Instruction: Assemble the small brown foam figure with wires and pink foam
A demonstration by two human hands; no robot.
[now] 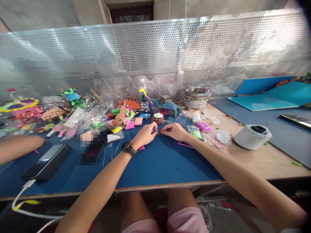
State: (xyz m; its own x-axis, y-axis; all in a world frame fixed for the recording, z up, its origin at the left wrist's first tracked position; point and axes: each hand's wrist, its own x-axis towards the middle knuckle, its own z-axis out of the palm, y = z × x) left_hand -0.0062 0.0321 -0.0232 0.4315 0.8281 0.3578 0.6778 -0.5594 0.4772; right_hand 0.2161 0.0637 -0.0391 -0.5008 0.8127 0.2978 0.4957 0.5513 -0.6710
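Close together over the blue mat (167, 165), my left hand (146, 133) and my right hand (177, 132) are both closed in a pinch. Between their fingertips runs a thin whitish wire (159, 132), hard to make out in detail. Just beyond the fingers sits a small brown clay figure (157, 119) with a white, pink and green top; a few thin wires stick out near it. More thin pale wires (114, 147) lie on the mat left of my left wrist. Beside my right wrist are a bent purple strip (186, 145) and a bag of green clay (195, 132).
Clay animals, including an orange one (120, 115) and a blue dinosaur (166, 105), stand behind with clay packets. A bottle (143, 97), a basket (197, 97) and a white roll (252, 136) are around. At left lie a phone (47, 161) and another person's arm (20, 147).
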